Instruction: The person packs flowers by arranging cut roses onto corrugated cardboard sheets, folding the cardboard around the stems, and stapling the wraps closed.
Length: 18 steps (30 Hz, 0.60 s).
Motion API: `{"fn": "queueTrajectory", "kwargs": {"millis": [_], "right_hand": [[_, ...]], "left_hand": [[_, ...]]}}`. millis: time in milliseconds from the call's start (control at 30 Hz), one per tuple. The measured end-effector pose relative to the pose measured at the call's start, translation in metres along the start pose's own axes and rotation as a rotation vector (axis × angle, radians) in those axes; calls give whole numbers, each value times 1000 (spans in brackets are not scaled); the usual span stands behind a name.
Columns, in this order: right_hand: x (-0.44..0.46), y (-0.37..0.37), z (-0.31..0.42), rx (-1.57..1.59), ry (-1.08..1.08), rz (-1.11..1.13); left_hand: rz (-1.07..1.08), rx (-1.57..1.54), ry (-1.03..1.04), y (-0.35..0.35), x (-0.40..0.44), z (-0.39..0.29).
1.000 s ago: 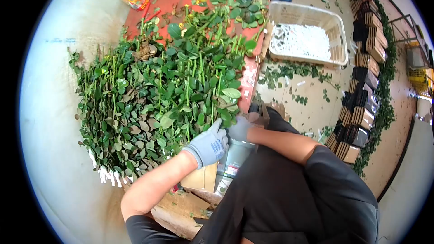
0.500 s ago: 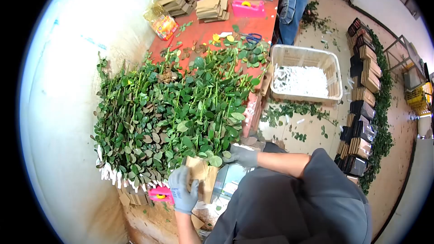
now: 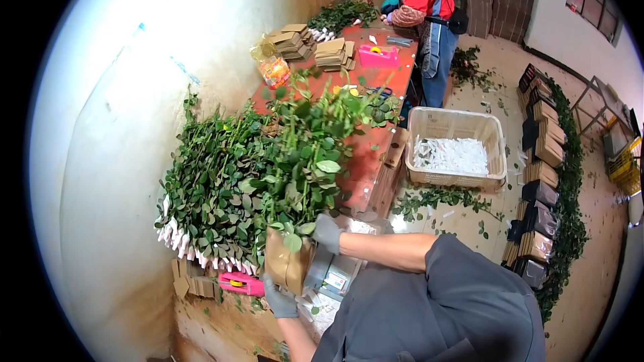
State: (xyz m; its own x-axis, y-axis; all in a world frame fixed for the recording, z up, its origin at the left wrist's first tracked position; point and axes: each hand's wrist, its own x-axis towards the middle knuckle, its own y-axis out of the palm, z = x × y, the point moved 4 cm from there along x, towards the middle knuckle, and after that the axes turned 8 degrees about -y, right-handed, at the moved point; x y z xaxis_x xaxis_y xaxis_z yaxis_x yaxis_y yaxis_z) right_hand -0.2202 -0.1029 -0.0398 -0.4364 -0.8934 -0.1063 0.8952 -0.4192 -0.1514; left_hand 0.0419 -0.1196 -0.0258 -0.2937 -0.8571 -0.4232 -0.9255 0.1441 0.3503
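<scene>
A bundle of leafy stems (image 3: 305,161) stands tilted in front of me, with brown cardboard (image 3: 287,261) wrapped around its near end. My left hand (image 3: 280,297), in a grey glove, is closed on the lower left side of the cardboard. Gloved as well, my right hand (image 3: 327,233) grips the right side of the bundle by the cardboard's upper edge; some of its fingers are hidden. To the left lies a thick row of leafy stems (image 3: 218,177) with white-wrapped ends (image 3: 194,249) facing me.
A pink tape dispenser (image 3: 241,283) sits beside folded cardboard (image 3: 194,280). Cardboard stacks (image 3: 334,55) and another pink dispenser (image 3: 379,55) lie on the red table (image 3: 365,154). At right stands a crate (image 3: 456,177) of white pieces. A co-worker (image 3: 429,10) stands beyond.
The leafy bundle has come up off the row with the cardboard around it. My left hand has moved down to the cardboard's lower side, and my right hand slightly left. The view has tilted up.
</scene>
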Motion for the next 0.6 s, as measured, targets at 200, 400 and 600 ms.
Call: {"fn": "queueTrajectory", "kwargs": {"millis": [200,400,600], "right_hand": [[-17,45,58,-1304,-942,-20],[-53,-49,158,-178,-657,-235],[-92,-182,147,-230,-851,-231]], "left_hand": [[63,-138,84,7,-14,-16],[-12,71,519,66,-88,-79],[70,295,836,100,-129,-117]]}}
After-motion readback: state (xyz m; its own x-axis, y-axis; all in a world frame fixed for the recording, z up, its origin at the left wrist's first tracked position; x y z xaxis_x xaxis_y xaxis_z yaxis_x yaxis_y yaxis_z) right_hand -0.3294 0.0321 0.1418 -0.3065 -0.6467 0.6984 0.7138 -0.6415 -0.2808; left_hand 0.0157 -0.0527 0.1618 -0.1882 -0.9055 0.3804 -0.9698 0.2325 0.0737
